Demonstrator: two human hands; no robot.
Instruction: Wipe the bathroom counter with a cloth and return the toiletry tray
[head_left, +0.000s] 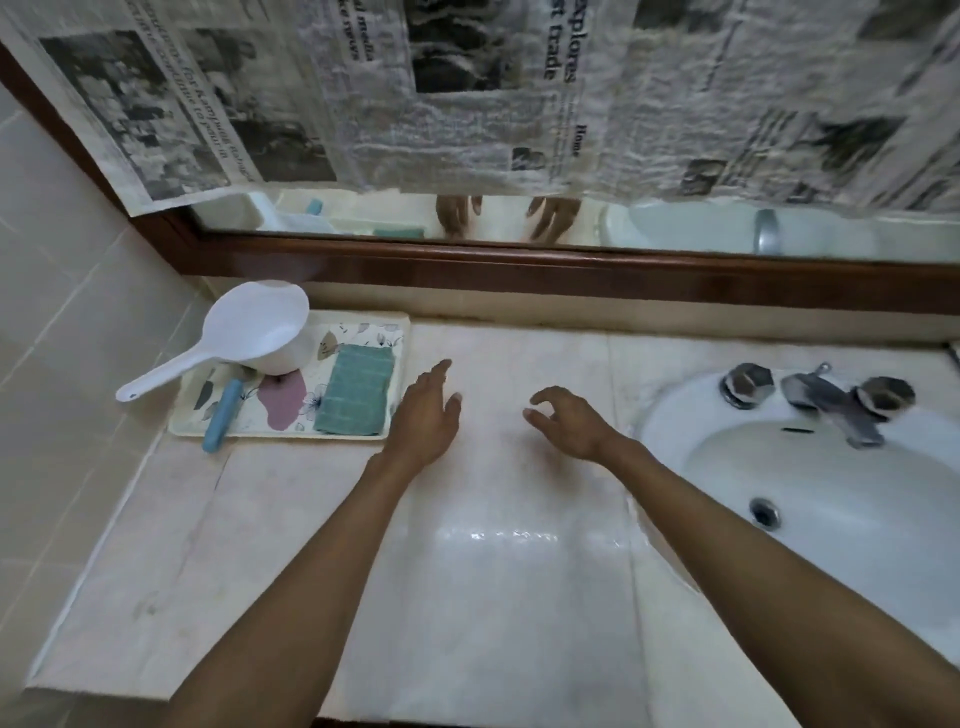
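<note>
Head view: your left hand (427, 415) lies flat and empty on the counter (493, 571), just right of the tray (395, 332) at ten o'clock. The cloth (356, 389) lies folded on that tray. Your right hand (566, 423), loosely curled, holds nothing, with the sink (831, 519) at three o'clock.

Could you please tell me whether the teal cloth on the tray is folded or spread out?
Folded. The teal cloth lies as a neat, compact rectangle on the floral tray, with neither hand touching it.
</note>
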